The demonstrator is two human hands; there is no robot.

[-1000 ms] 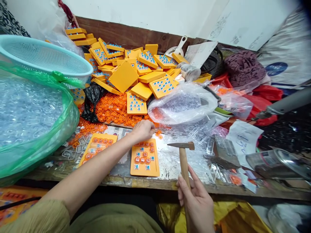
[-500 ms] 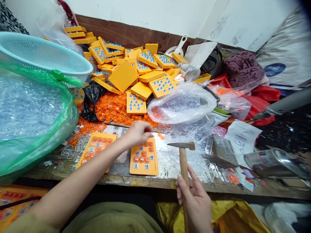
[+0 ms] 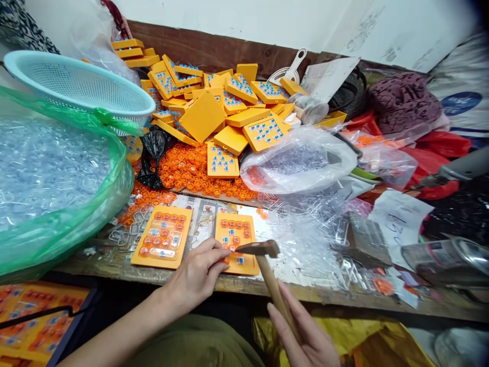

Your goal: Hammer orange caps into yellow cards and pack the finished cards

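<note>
My right hand (image 3: 303,334) grips the wooden handle of a small hammer (image 3: 275,290). The hammer's pointed head hangs over the lower part of a yellow-orange panel (image 3: 250,266) lying flat on the bench. Round orange caps with clear tops and a few blue-centred switches fill the panel. At its lower left edge is my left hand (image 3: 200,270), thumb and fingers pinched close to the caps; whatever they hold is hidden. A second yellow panel (image 3: 162,235), fitted with orange caps and longer clear caps, lies to the left of that hand.
Loose orange rings (image 3: 191,168) and a heap of yellow panels (image 3: 202,114) cover the back. On the left, a green bag (image 3: 122,188) of clear caps stands below a blue basket (image 3: 87,102). Clear pieces, a white bag (image 3: 298,158) and a metal block (image 3: 364,239) lie rightward.
My left hand has come down from the right panel's top to its lower left edge. The hammer has swung left, its head now over the panel. The view has shifted slightly.
</note>
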